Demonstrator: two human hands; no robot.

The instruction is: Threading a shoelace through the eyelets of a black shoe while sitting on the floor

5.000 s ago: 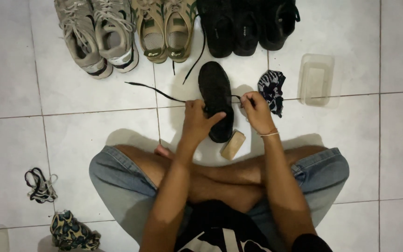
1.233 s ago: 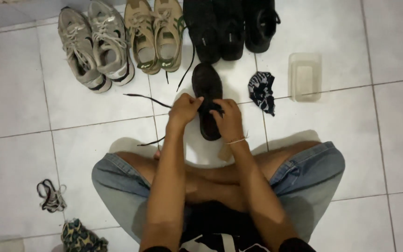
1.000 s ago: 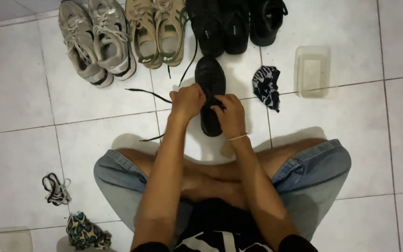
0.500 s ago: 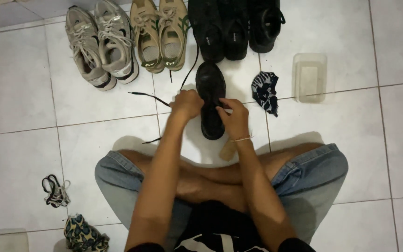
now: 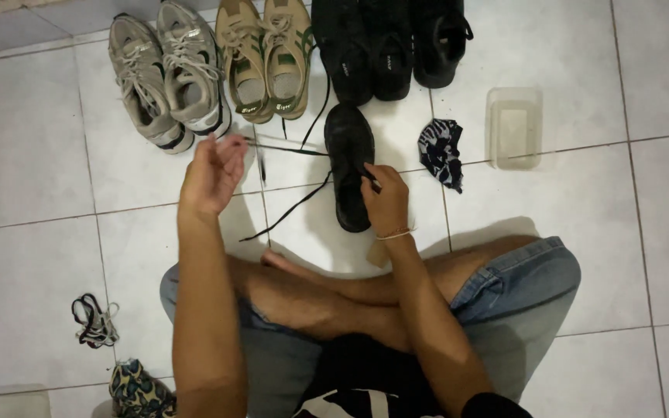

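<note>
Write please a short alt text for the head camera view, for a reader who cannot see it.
A person sits cross-legged on a white tiled floor; the left hand pulls a black lace sideways out of a black shoe, which the right hand steadies. More shoes stand in a row beyond it.

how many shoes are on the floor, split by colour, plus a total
Grey shoes: 2
Tan shoes with green stripes: 2
Black shoes in the back row: 3
Black shoe being laced, right hand on it, left hand pulling its lace: 1
Total: 8
</note>
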